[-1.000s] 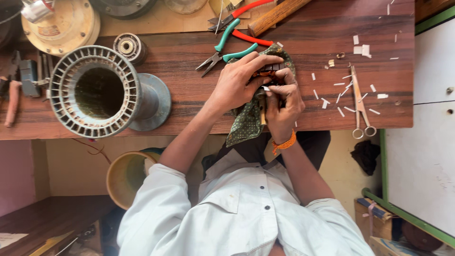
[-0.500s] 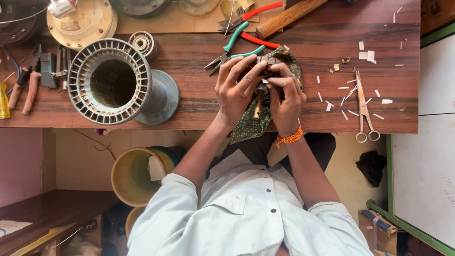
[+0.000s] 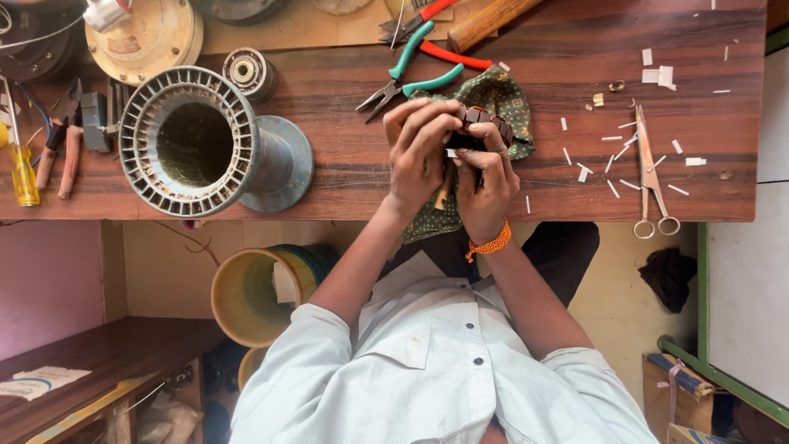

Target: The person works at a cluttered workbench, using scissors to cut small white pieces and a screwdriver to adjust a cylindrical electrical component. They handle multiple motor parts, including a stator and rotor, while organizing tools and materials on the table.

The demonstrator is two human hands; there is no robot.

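While both hands stay closed round it, the small dark brown segmented part sits raised just above the bench, over a green patterned cloth.

Left hand: grip clenched on the part's left side, fingers curled over its top edge. Half a second and a second back, these fingers lay more spread across the part; they have drawn in tighter.

Right hand, with an orange bracelet at the wrist: grip also grasping the part, from below and the right, thumb pressed up against it. A pale sliver shows between the two hands; too small to tell what it is.

Change is slight. The hands have not left the cloth, and the part has not been set down. Only the fingers have shifted on it, so the close finger work on this one piece goes on unbroken.

Around it, nothing has moved:
- green-handled pliers just beyond the left fingers, touching the cloth's edge
- red-handled pliers behind them
- scissors well to the right, among scattered white paper slips
- ribbed round metal housing well to the left, lying on its side
- yellow-handled screwdriver at the far left edge
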